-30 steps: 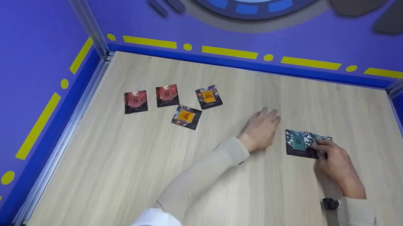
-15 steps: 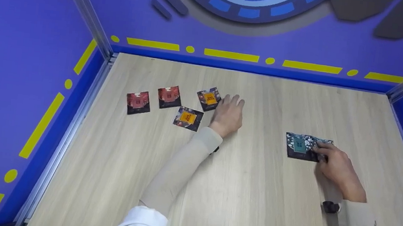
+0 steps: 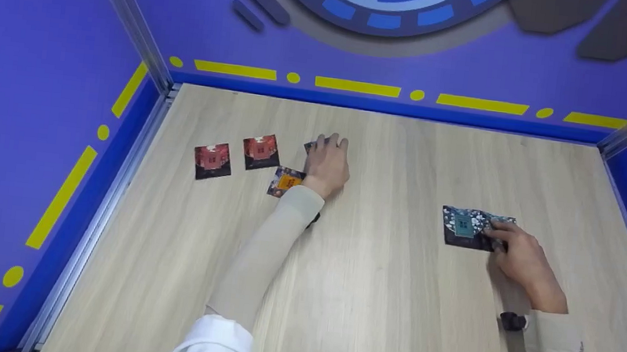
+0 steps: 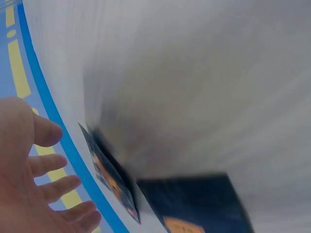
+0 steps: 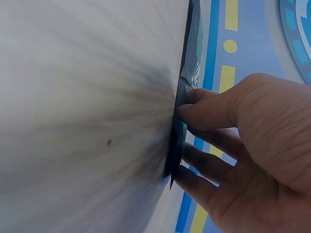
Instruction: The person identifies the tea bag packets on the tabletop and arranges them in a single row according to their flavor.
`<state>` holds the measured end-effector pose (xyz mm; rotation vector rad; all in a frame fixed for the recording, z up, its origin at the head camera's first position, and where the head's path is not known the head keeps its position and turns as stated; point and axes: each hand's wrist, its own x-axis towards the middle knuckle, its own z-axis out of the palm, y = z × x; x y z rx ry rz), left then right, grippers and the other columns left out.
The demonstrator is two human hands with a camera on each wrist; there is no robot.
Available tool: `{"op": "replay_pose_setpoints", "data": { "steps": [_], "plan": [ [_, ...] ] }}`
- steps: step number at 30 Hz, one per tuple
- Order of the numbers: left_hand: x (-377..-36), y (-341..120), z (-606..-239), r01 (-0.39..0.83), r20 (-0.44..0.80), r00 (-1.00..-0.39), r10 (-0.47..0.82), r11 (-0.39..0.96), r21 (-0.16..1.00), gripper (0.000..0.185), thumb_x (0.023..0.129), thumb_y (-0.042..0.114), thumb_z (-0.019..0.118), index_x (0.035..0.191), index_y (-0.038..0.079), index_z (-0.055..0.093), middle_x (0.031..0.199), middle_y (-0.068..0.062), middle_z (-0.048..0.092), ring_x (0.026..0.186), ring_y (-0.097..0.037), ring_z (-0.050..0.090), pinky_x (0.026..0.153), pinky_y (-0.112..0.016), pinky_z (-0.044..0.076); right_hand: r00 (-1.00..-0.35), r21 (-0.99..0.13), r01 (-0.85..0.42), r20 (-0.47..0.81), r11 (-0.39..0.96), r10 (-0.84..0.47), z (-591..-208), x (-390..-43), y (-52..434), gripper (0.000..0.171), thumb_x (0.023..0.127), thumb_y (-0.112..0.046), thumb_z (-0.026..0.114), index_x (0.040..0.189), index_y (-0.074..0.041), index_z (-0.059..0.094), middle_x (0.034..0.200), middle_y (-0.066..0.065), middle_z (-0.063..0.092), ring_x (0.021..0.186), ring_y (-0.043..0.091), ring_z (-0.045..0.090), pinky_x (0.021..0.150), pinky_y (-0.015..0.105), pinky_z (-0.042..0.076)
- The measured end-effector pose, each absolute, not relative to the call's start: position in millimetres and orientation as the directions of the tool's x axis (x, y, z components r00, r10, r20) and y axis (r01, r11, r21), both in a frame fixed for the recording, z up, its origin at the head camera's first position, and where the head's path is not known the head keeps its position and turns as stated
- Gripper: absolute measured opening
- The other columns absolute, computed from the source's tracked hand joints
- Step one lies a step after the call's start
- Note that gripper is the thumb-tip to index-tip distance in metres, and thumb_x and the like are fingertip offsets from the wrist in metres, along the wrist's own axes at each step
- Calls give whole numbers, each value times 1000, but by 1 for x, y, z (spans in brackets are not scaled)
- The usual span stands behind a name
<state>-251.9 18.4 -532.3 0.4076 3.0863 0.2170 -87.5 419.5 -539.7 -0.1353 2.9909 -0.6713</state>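
Pale wood-grain counter (image 3: 382, 300) carries everything in front of you, walled by purple panels with yellow dashes. Your left hand (image 3: 327, 164) has reached out toward eleven o'clock and lies over an orange packet (image 3: 309, 146), only a dark corner of which shows past your fingers. From the left wrist view your fingers (image 4: 51, 188) are spread and fairly straight above that packet (image 4: 111, 175), gripping nothing; whether they touch it I cannot tell. A second orange packet (image 3: 288, 182) lies just beside your left wrist at its nine o'clock, partly under the sleeve. Two red packets (image 3: 237, 156) sit further out at nine o'clock, side by side and apart from each other.

Your right hand (image 3: 517, 257) rests at about three o'clock on the counter, well apart from the left. Its fingers (image 5: 209, 109) press on the near edge of the teal packets (image 3: 468, 228), thumb and fingertips closing on the stack's rim (image 5: 181, 121). The teal packets lie flat, overlapping, at the hand's ten o'clock.
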Motion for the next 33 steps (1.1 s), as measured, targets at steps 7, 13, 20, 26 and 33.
{"op": "replay_pose_setpoints", "data": {
  "steps": [7,13,20,26,33],
  "plan": [
    [-256,8,-534,212,-11,-976,218,958,192,52,108,22,53,158,10,49,163,-13,45,149,-38,43,122,-50,43,-994,-425,-62,-57,903,-95,-537,-91,420,41,93,9,59,133,11,68,152,35,51,139,66,44,111,77,38],
    [-255,9,-539,205,-32,-976,214,961,186,52,108,22,53,158,9,49,163,-13,45,149,-38,43,122,-50,43,-993,-428,-70,-52,901,-102,-538,-91,420,41,93,10,59,133,12,68,152,36,51,139,66,44,111,77,38],
    [-248,12,-547,191,-86,-975,207,968,165,56,109,26,54,161,7,46,164,-14,44,153,-38,39,125,-50,41,-992,-423,-82,-48,902,-113,-541,-88,419,38,95,9,61,131,12,69,150,36,52,138,66,44,110,77,38],
    [-246,17,-549,202,-109,-968,224,962,185,54,109,24,53,161,10,48,165,-12,43,154,-39,38,122,-50,44,-992,-418,-93,-35,904,-118,-542,-88,419,38,94,9,62,131,12,69,149,37,52,136,66,45,109,77,40],
    [-241,26,-547,240,-117,-958,261,956,168,52,108,23,51,160,13,50,166,-11,43,154,-38,39,120,-48,46,-994,-412,-46,-73,910,-83,-540,-89,419,41,95,8,60,136,10,66,154,35,49,140,66,42,111,77,38]
  ]
}}
